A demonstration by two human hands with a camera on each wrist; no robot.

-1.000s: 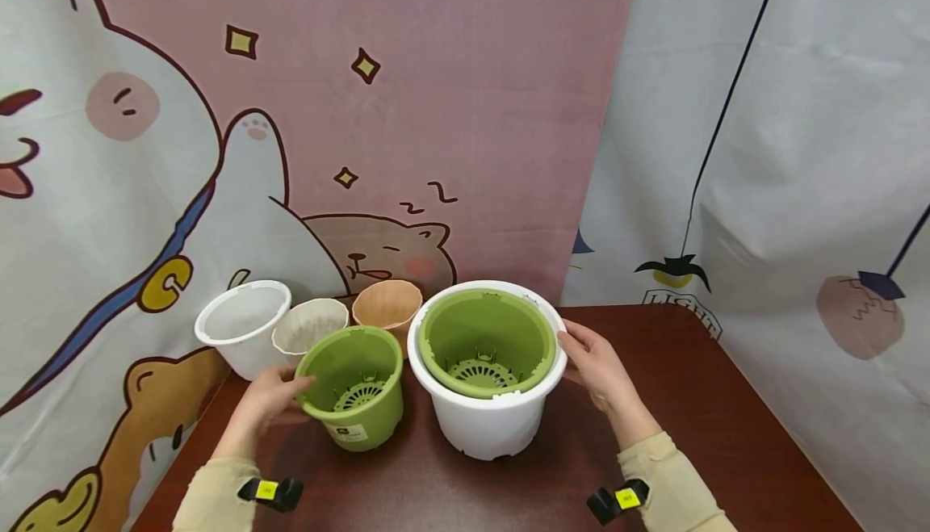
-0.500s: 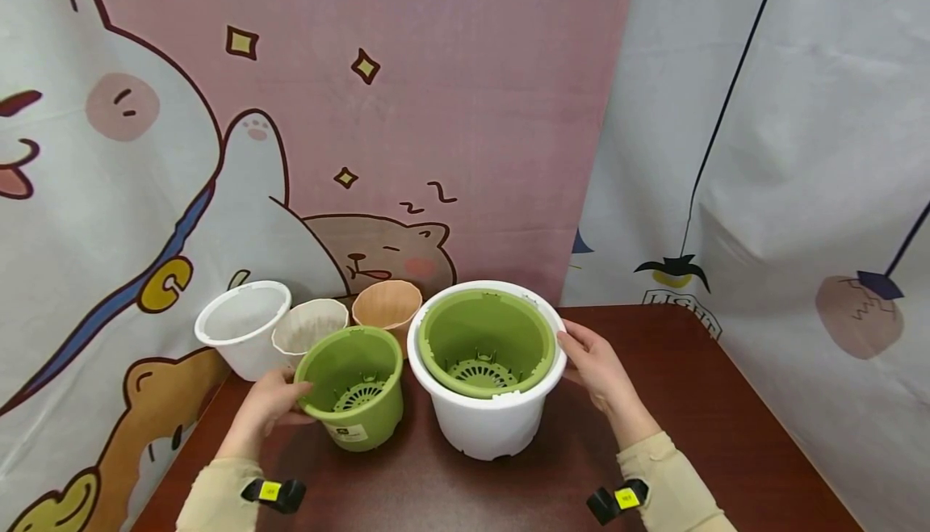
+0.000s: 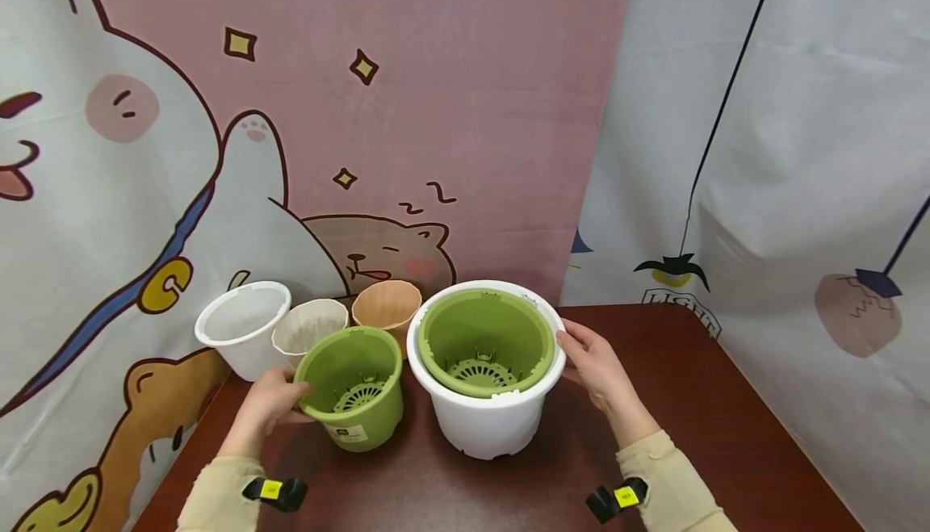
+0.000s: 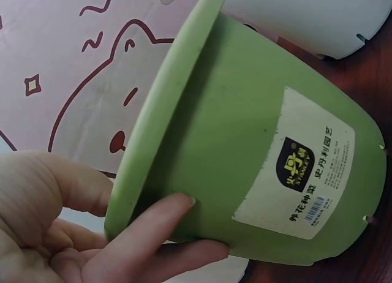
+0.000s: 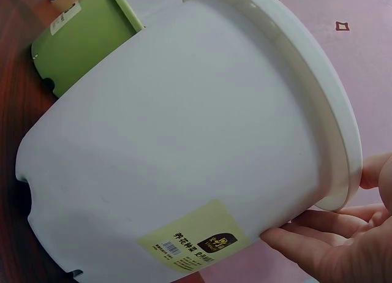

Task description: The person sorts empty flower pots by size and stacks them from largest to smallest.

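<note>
My left hand [image 3: 270, 404] grips the left rim of a small green flower pot [image 3: 378, 415], thumb at the rim and fingers along the outer wall. A label [image 4: 300, 166] with dark lettering shows on that pot's side in the left wrist view. At the centre, a large white flower pot [image 3: 488, 427] stands upright with a second green pot [image 3: 487, 314] nested inside it. My right hand [image 3: 597, 362] holds the white pot's right rim, with fingers against the wall below it. The nested pot's outer wall is mostly hidden.
Behind the small green pot, a white pot [image 3: 243, 354], a cream fluted pot [image 3: 308, 326] and an orange-tan fluted pot [image 3: 388, 303] stand close together. A dark red-brown table [image 3: 697, 435] bears everything, with patterned cloth walls behind and to the right.
My left hand has shifted slightly on the small green pot's rim, its fingers now reaching under the rim. The pots and my right hand stay in place.
</note>
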